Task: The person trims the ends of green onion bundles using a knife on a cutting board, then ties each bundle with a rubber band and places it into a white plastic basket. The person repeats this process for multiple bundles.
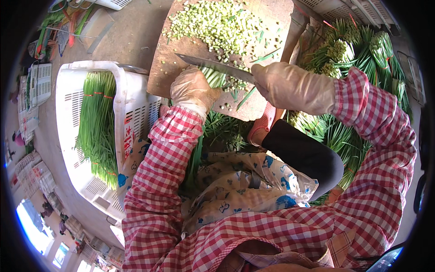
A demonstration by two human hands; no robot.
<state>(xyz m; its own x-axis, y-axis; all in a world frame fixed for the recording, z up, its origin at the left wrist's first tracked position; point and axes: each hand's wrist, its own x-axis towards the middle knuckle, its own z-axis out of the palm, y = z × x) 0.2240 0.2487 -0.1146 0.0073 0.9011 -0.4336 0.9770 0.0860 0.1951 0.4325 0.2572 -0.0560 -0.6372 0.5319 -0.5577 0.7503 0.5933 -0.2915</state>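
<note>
My gloved left hand [193, 85] grips a bundle of green stalks [213, 77] near the front of a wooden cutting board [163, 73]. The bundle's pale cut ends face right, and green leaves hang below the board's near edge. In my gloved right hand [292, 86] is the handle of a long kitchen knife [217, 66]. Its blade points left, just beyond the stalk ends; whether it touches them I cannot tell. A heap of chopped pale-green stalk pieces [217, 29] covers the board's far part, with loose bits and leaf scraps around the blade.
At left stands a white plastic crate [120, 81] holding a long banded bundle of green stalks [97, 125]. Many banded bundles [367, 51] are piled at right. My bent knee [306, 159] and a patterned plastic apron [238, 183] are below the board. More crates [40, 81] stand far left.
</note>
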